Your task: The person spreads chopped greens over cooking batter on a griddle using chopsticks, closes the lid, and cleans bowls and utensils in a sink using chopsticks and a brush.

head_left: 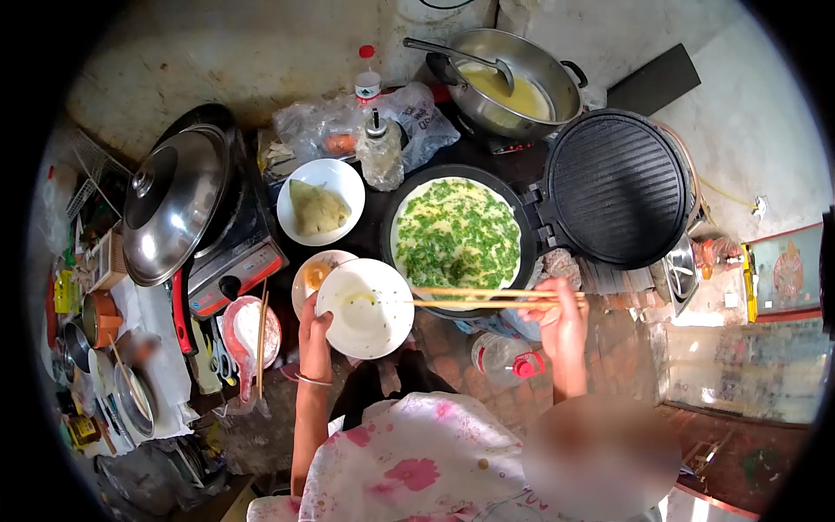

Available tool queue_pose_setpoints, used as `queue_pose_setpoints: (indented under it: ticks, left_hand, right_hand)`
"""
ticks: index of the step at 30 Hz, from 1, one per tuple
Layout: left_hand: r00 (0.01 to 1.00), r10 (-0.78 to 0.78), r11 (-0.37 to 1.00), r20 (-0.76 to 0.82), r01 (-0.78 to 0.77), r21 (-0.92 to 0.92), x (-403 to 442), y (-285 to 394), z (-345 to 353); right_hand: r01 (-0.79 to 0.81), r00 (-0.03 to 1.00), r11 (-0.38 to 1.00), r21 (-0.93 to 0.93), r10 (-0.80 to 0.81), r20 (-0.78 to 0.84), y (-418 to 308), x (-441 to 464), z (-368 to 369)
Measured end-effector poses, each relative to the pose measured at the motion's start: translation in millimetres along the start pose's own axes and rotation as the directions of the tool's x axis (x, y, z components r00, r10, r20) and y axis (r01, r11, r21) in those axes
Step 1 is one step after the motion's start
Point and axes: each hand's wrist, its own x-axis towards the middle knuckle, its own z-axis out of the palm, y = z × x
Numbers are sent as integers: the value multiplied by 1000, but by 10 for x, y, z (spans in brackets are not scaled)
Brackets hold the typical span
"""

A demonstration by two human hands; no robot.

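My left hand (pixel 315 337) grips the rim of a white bowl (pixel 370 326), which is tilted and holds only a little yellowish residue with green bits. In my right hand (pixel 561 324) is a pair of wooden chopsticks (pixel 487 303), their tips over the bowl's right side. Just beyond them, an open electric griddle (pixel 389 228) holds a round pale pancake (pixel 457 233) covered with chopped greens. Its ridged black lid (pixel 619 187) is folded back to the right. A small bowl (pixel 310 273) with orange-brown residue sits partly behind the white bowl.
A white bowl (pixel 345 178) holds folded dough-like food. Behind are an oil bottle (pixel 380 161), a red-capped bottle (pixel 368 83) and a steel pot (pixel 561 87) with a ladle. At left, a lidded wok (pixel 178 209) sits on a stove (pixel 243 274), near a red flour bowl (pixel 271 346).
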Motion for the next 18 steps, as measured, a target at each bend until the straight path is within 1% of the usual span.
queue_pose_setpoints:
  ticks: [1, 2, 3, 5, 6, 9, 10, 13, 18]
  left_hand:
    - [1000, -6, 1000, -3, 6, -20, 11, 2, 0]
    - [1000, -1, 1000, -10, 1, -16, 24, -19, -14]
    - [1000, 6, 1000, -6, -6, -22, 24, -18, -14]
    - [1000, -2, 999, 4, 3, -39, 13, -4, -23]
    - [1000, -7, 999, 11, 8, -45, 2, 21, -18]
    - [1000, -20, 999, 0, 20, -44, 7, -23, -73]
    - [1000, -30, 998, -9, 29, -47, -3, -24, -84]
    - [999, -27, 998, 22, 28, -49, -1, -26, -132]
    - [999, -32, 998, 3, 32, -60, -49, 35, -116]
  right_hand:
    - [23, 999, 995, 100, -19, -32, -45, 0, -13]
    - [39, 993, 990, 133, -23, -118, -101, 22, -16]
    - [45, 992, 991, 127, -29, -127, -104, 48, -48]
    - [120, 963, 991, -65, -132, -233, -33, 114, -103]
    - [95, 943, 990, -102, -122, -308, 7, 144, -61]
    - [62, 924, 987, -148, -113, -366, 276, 274, -105]
    - [82, 909, 983, -166, -142, -392, 342, 301, -103]
    - [121, 913, 985, -119, -158, -375, 494, 391, -123]
    - [126, 914, 980, -154, -175, -367, 649, 536, -132]
